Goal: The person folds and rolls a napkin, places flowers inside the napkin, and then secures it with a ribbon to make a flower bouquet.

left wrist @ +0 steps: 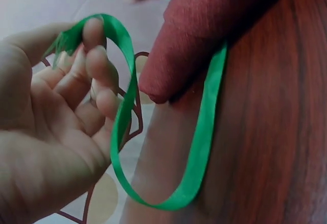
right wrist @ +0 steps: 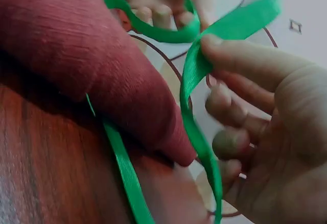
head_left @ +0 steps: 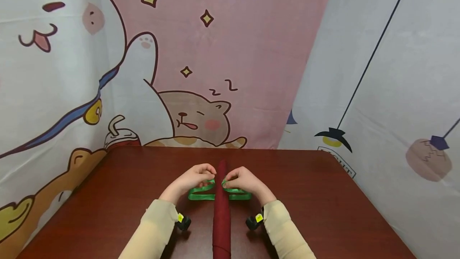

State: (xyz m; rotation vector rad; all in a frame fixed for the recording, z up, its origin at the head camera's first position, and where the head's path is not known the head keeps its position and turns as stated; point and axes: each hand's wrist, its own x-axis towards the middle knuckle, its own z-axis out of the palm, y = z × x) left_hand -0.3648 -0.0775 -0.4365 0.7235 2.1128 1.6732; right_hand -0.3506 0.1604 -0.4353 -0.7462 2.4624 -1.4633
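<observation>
A long roll of dark red cloth (head_left: 221, 219) lies lengthwise down the middle of the table, its far end narrowing. Beneath it passes a green ribbon (head_left: 202, 197), which loops up on both sides. My left hand (head_left: 192, 179) pinches one frayed ribbon end between thumb and fingertip, left of the roll; the left wrist view shows the ribbon (left wrist: 122, 117) hanging in a loop from it. To the right of the roll, my right hand (head_left: 248, 182) pinches the other end between thumb and forefinger, a short tail (right wrist: 245, 22) sticking out past the fingers. Both hands are raised above the roll's far part.
The brown wooden table (head_left: 316, 211) has rounded far corners. Behind it hangs a cloth backdrop (head_left: 266, 51) with cartoon animals. A black wrist camera (head_left: 183, 222) is on the left wrist and another camera (head_left: 253, 222) on the right.
</observation>
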